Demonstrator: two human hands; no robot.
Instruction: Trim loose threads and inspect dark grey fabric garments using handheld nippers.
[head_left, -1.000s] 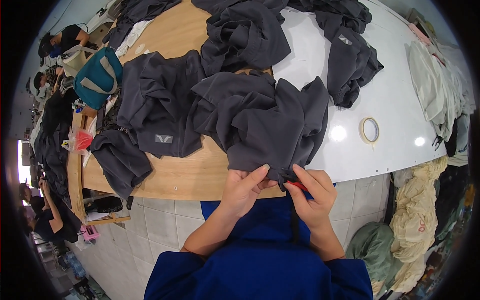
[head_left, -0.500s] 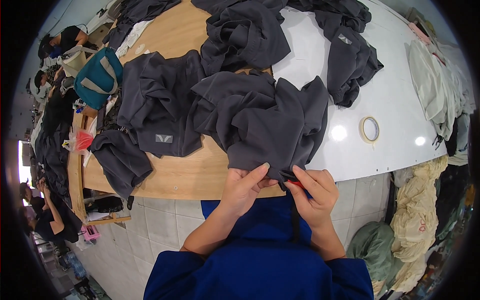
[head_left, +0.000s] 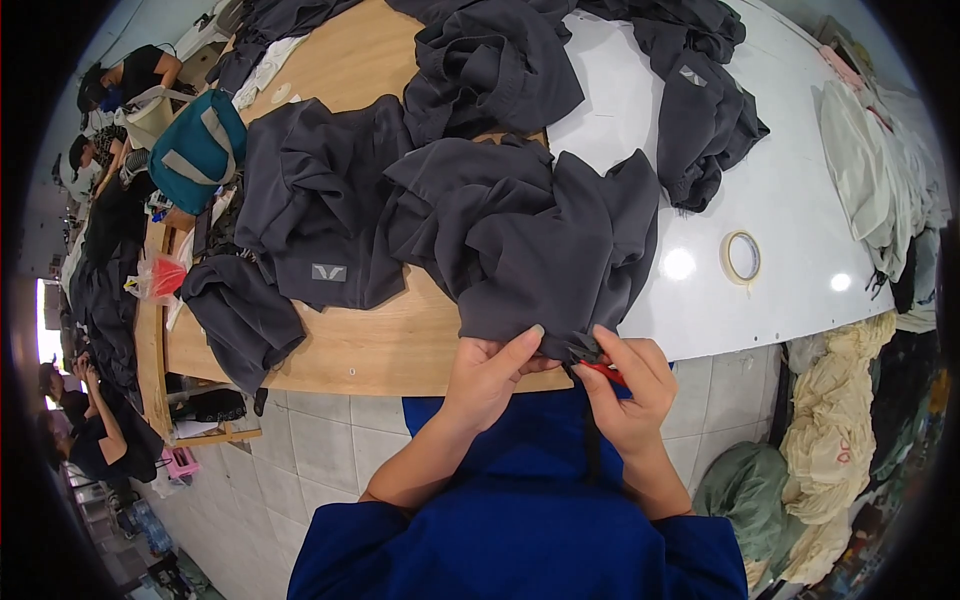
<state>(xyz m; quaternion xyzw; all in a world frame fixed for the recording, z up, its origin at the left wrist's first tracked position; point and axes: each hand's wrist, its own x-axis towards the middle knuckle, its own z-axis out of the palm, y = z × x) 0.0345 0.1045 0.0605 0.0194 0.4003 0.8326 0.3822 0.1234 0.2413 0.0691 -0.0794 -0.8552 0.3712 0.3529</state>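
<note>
A dark grey garment [head_left: 535,260] lies crumpled at the near edge of the table in front of me. My left hand [head_left: 480,388] pinches its near hem between thumb and fingers. Close beside it, my right hand [head_left: 634,388] is closed around small red-handled thread snips [head_left: 606,373]. The dark tips of the snips are at the gathered edge of the cloth, between my two hands. Whether the blades are apart cannot be made out. My right fingertips are by the same hem.
More dark grey garments lie left [head_left: 325,210], behind [head_left: 490,75] and at far right [head_left: 700,130]. A tape roll [head_left: 741,257] rests on the white tabletop [head_left: 690,310]. A teal bag [head_left: 197,150] stands left, with other people beyond. Cream cloth [head_left: 830,430] is heaped at right.
The hem between my hands is gathered differently, and the red handle shows more beside my right fingers. Both hands stay in nearly the same place.
</note>
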